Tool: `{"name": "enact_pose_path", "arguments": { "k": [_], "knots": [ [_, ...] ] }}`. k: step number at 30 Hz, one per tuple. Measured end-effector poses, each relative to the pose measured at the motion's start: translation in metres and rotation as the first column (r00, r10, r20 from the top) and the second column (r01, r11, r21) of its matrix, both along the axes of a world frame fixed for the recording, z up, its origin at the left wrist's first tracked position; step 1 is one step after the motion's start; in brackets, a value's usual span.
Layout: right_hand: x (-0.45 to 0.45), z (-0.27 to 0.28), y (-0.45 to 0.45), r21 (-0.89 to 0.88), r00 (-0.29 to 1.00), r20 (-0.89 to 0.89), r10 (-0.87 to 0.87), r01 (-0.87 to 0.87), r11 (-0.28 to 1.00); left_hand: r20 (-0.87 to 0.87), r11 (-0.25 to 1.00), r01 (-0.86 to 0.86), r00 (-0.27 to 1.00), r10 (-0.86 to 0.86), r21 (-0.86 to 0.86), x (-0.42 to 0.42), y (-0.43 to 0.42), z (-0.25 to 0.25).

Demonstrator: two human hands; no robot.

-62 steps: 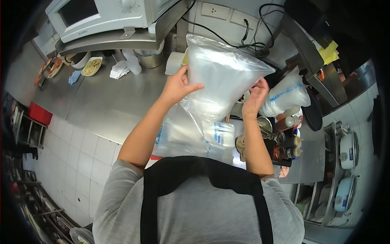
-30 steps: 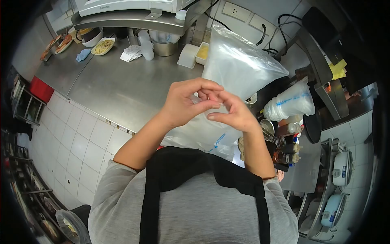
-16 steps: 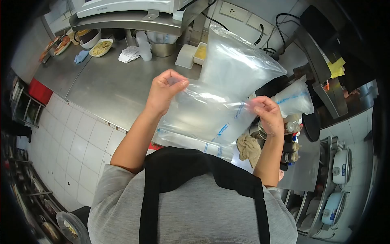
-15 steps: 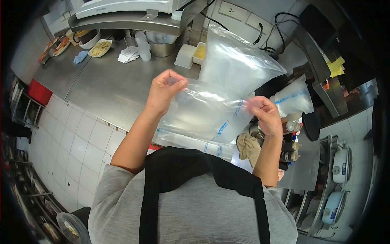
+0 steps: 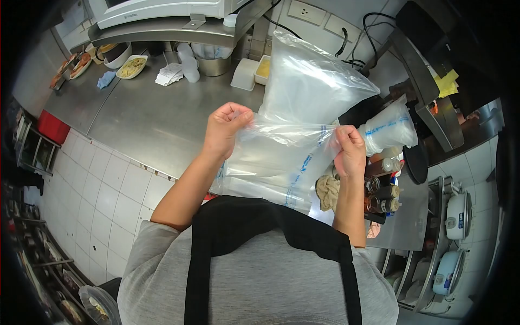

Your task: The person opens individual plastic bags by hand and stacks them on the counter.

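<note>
A clear plastic bag [image 5: 271, 157] with blue print hangs between my two hands, its top edge stretched fairly taut. My left hand [image 5: 227, 127] pinches the upper left corner between thumb and fingers. At the upper right corner, my right hand [image 5: 349, 149] is closed on the same bag. Its lower part reaches down to the black apron [image 5: 271, 219]. Just behind it stands a large, puffed-out clear plastic bag [image 5: 309, 81]. A smaller bundle of clear bags [image 5: 390, 127] with blue print lies to the right of my right hand.
A steel counter [image 5: 151, 119] carries a plate of food [image 5: 131, 67], a blue cloth [image 5: 106, 79], white paper slips [image 5: 169, 75] and a metal pot [image 5: 215, 65]. A tan cloth [image 5: 327, 192] and sauce bottles [image 5: 387, 192] are at right. Above is a steel shelf [image 5: 162, 37].
My right hand has turned and tightened on its corner, and my left hand has shifted slightly right and down. The bag's top edge is now straighter and tauter.
</note>
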State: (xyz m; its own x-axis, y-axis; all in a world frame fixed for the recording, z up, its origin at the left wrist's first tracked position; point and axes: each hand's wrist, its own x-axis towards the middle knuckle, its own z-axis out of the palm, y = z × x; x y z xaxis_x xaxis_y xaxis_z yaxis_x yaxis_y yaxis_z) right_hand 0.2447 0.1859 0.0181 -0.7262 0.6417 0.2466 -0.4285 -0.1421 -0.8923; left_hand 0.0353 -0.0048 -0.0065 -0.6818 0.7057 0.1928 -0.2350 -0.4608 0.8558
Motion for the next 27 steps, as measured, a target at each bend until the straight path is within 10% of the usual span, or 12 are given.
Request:
{"name": "enact_pose_path", "arguments": {
  "k": [10, 13, 17, 22, 25, 27],
  "knots": [
    [-0.011, 0.01, -0.036, -0.381, 0.998, 0.042, -0.053, 0.065, 0.922, 0.204, 0.906, 0.4, 0.884, -0.421, 0.139, 0.004, 0.009, -0.01],
    [-0.002, -0.005, -0.036, -0.393, 0.873, -0.225, 0.433, -0.488, 0.779, 0.107, 0.855, 0.42, 0.877, -0.469, 0.304, 0.003, 0.008, 0.005],
    [0.018, 0.009, -0.056, 0.066, 0.778, 0.3, 0.553, -0.595, 0.801, 0.042, 0.861, 0.387, 0.905, -0.423, 0.331, -0.015, 0.0, 0.023],
    [0.014, 0.043, -0.047, 0.566, 0.968, 0.095, 0.232, -0.244, 0.787, -0.072, 0.863, 0.501, 0.86, -0.505, -0.065, -0.025, 0.001, 0.018],
    [0.022, 0.047, -0.048, -0.002, 0.967, -0.12, 0.224, -0.226, 0.974, -0.025, 0.899, 0.437, 0.899, -0.437, 0.013, -0.003, 0.007, 0.041],
    [0.025, 0.027, -0.029, -0.103, 0.835, -0.238, 0.496, -0.529, 0.842, 0.0, 0.893, 0.426, 0.902, -0.431, 0.146, -0.001, 0.006, 0.048]
  ]
}}
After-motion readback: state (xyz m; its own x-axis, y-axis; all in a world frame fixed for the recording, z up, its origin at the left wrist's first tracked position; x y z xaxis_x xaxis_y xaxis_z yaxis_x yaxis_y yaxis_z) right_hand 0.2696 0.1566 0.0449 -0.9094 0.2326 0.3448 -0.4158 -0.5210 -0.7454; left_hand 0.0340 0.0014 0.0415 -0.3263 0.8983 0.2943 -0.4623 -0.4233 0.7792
